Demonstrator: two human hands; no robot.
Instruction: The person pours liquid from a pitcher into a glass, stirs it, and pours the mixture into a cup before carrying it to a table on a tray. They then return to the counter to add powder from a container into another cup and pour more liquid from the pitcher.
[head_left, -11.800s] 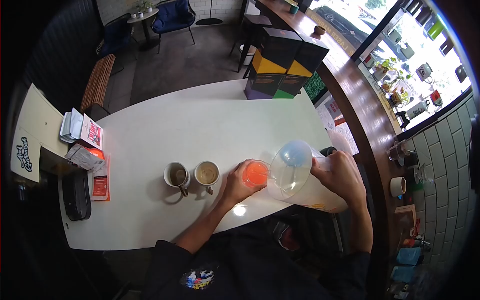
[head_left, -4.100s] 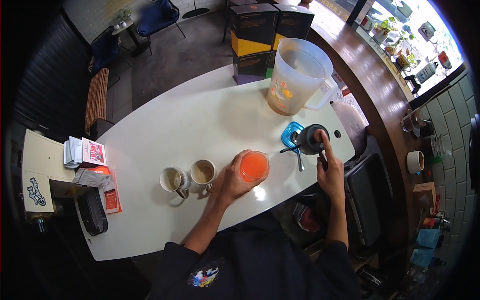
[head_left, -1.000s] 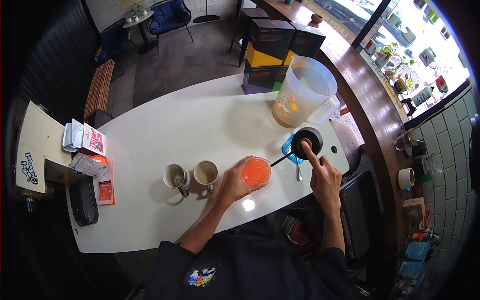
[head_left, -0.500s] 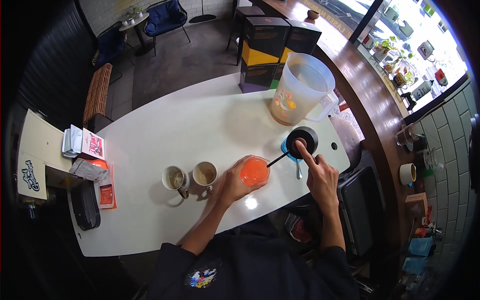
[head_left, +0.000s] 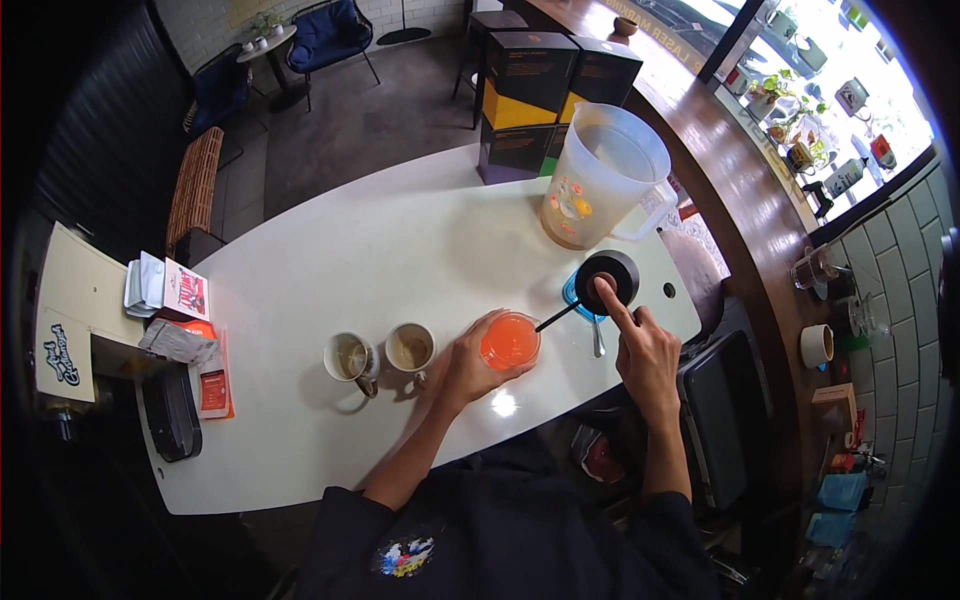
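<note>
My left hand (head_left: 475, 358) is closed around a clear glass of orange-red drink (head_left: 512, 342) standing on the white table. The glass's rim and the drink's surface show from above. To the right, the index finger of my right hand (head_left: 645, 355) is stretched out and rests on the black round top of a pump dispenser (head_left: 622, 270); the other fingers are bent and hold nothing. A thin black spout (head_left: 558, 317) runs from the pump to the glass's rim. Blue shows beneath the pump, whose lower body is mostly hidden. A metal handle (head_left: 599, 338) sticks out beside it.
Two mugs, one patterned (head_left: 350, 357) and one pale (head_left: 410, 346), stand left of the glass. A large translucent pitcher (head_left: 600, 180) stands behind the pump, before dark boxes (head_left: 530, 80). Packets and cards (head_left: 187, 288) crowd the table's left end. A wooden counter (head_left: 740, 150) curves along the right.
My right hand and the pump top appear shifted very slightly to the right and up. The left hand keeps its hold on the glass.
</note>
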